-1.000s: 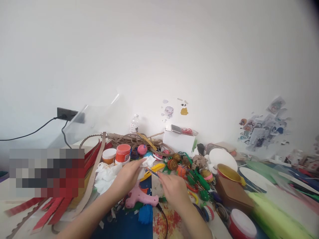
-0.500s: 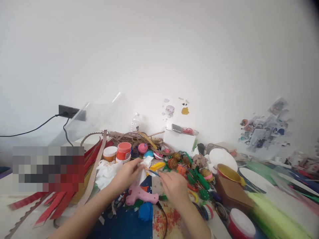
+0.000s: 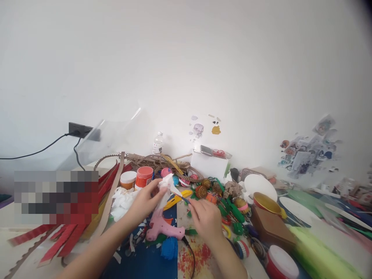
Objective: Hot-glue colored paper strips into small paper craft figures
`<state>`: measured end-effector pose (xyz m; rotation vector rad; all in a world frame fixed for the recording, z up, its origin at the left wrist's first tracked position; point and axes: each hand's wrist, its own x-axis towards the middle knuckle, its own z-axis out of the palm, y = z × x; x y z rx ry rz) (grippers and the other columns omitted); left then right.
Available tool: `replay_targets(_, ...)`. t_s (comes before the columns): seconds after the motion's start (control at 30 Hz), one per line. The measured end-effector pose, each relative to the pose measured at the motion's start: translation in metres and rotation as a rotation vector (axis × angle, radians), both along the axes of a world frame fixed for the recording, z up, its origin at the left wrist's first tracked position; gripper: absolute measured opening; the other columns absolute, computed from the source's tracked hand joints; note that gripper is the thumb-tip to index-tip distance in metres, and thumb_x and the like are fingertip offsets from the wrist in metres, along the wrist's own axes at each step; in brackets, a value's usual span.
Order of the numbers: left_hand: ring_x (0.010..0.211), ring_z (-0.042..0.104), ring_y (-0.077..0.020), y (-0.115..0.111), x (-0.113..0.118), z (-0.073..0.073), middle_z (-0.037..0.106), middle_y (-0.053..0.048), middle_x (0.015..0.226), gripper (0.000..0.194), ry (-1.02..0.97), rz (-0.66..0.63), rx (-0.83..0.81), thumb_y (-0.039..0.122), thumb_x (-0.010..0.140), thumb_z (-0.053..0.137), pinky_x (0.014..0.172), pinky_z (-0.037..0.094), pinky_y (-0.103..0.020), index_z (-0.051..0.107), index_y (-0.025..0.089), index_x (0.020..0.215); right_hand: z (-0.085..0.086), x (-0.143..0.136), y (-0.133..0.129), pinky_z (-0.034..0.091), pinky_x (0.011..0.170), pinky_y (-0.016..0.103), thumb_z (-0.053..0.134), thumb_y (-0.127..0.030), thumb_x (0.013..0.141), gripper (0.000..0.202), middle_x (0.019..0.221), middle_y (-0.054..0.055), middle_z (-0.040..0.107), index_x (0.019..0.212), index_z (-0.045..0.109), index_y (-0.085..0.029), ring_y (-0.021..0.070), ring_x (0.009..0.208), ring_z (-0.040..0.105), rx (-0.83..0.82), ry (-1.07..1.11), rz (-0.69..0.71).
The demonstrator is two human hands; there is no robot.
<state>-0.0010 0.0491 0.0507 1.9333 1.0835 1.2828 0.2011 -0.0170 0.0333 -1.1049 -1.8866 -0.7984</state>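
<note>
A crumpled white tissue [image 3: 166, 184] is pinched in my left hand [image 3: 151, 197]. My right hand [image 3: 205, 217] grips a thin paintbrush [image 3: 183, 198] with a blue handle, its tip pointing left at the tissue's edge; whether the tip touches the tissue I cannot tell. Just below both hands a pink glue gun [image 3: 165, 228] lies on the table with its black cord trailing toward me. A yellow tool or strip [image 3: 178, 198] rests behind the brush. Beside the glue gun sits a blue crumpled bundle [image 3: 169, 248].
Paint jars, one red-orange [image 3: 144, 178] and one white-lidded [image 3: 128, 179], stand left of centre near a heap of white tissues [image 3: 123, 204]. Red corrugated strips [image 3: 72, 236] lie at left. To the right are a brown box [image 3: 271, 228], a golden dish [image 3: 266, 201] and a red jar [image 3: 281, 261].
My left hand has lifted the tissue slightly up, off the brush tip, and its fingers have turned. The right hand with the paintbrush has shifted a little to the right.
</note>
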Motion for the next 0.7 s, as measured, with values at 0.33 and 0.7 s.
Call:
replay_targets(0.33,0.094,0.059,-0.0252,0.006,0.001,-0.013,0.064,-0.009,0.104,0.046,0.226,0.156,0.351,0.042,0.079,0.049,0.079,0.048,-0.037,0.047,0.018,0.118,-0.005,-0.004,0.002,0.023,0.046,0.026,0.027,-0.029,0.095,0.044,0.049,0.000,0.059,0.071,0.062,-0.019,0.0129,0.045,0.055,-0.283,0.067,-0.094)
replay_targets(0.7,0.091,0.061,-0.0282,0.008,-0.004,-0.012,0.067,-0.015,0.098,0.047,0.584,0.230,0.454,0.015,0.078,0.035,0.077,0.048,-0.039,0.050,0.009,0.122,-0.007,-0.001,0.004,0.032,0.056,0.025,0.039,-0.026,0.092,0.031,0.067,0.003,0.066,0.080,0.066,-0.019,0.0158,0.061,0.058,-0.197,0.065,-0.047)
